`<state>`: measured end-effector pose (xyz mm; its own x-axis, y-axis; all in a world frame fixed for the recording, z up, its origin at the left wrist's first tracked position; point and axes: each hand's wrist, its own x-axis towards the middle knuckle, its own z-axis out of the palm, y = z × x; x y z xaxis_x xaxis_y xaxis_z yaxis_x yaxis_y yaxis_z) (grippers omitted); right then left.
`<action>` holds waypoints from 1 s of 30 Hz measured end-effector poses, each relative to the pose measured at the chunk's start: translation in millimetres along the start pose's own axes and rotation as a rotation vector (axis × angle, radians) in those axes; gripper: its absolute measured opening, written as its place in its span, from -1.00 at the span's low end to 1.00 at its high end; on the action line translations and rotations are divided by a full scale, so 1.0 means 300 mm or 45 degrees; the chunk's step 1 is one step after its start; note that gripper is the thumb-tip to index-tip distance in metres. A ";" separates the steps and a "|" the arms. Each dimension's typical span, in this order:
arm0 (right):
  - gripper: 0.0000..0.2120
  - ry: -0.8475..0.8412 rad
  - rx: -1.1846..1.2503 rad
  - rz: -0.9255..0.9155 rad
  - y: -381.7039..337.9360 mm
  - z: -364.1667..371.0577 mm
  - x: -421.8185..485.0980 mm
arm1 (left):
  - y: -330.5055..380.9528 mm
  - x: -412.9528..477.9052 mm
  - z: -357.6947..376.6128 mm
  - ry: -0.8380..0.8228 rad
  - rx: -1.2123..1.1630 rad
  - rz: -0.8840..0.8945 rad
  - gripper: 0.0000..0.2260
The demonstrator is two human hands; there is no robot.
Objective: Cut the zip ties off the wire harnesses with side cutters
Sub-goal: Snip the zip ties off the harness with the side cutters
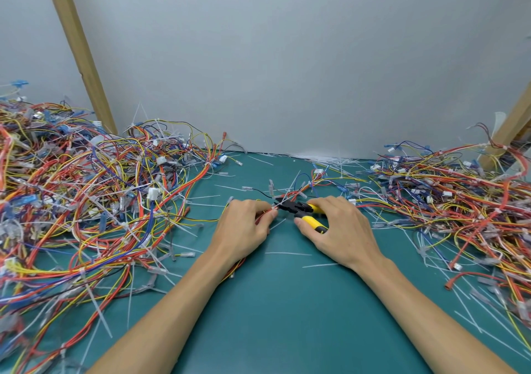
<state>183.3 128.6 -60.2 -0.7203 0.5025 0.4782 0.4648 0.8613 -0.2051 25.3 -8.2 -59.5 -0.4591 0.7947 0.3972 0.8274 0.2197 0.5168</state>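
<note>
My left hand [244, 224] pinches a thin bundle of red and yellow wires, one wire harness [296, 194], at mid-table. My right hand [342, 227] grips side cutters [301, 211] with yellow handles and black jaws. The jaw tips sit right at the wires by my left fingertips, where a small white zip tie [275, 207] shows. The harness fans out beyond the cutters toward the wall, with clear connectors on its ends.
A big heap of tangled wire harnesses [86, 201] covers the left of the green mat [275, 302]; another heap [459, 207] covers the right. Cut white zip ties [290, 253] lie scattered on the mat. Wooden posts [80, 57] lean on the grey wall.
</note>
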 end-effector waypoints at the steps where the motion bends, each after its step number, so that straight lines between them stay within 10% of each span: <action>1: -0.52 0.001 0.003 -0.002 0.000 0.000 0.000 | 0.000 0.001 0.000 -0.001 0.003 0.000 -0.69; 20: -0.61 -0.037 -0.059 -0.029 -0.001 -0.010 0.005 | 0.008 -0.003 -0.005 0.017 -0.050 -0.022 -0.73; 30: -0.69 0.146 0.077 -0.034 -0.012 -0.011 0.001 | 0.040 0.017 -0.067 -0.422 -1.210 -0.473 -0.69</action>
<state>183.1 125.5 -56.5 -0.6666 0.4707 0.5779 0.4121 0.8789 -0.2405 26.4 -12.7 -36.0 -0.4015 0.9140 -0.0580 -0.0022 0.0624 0.9980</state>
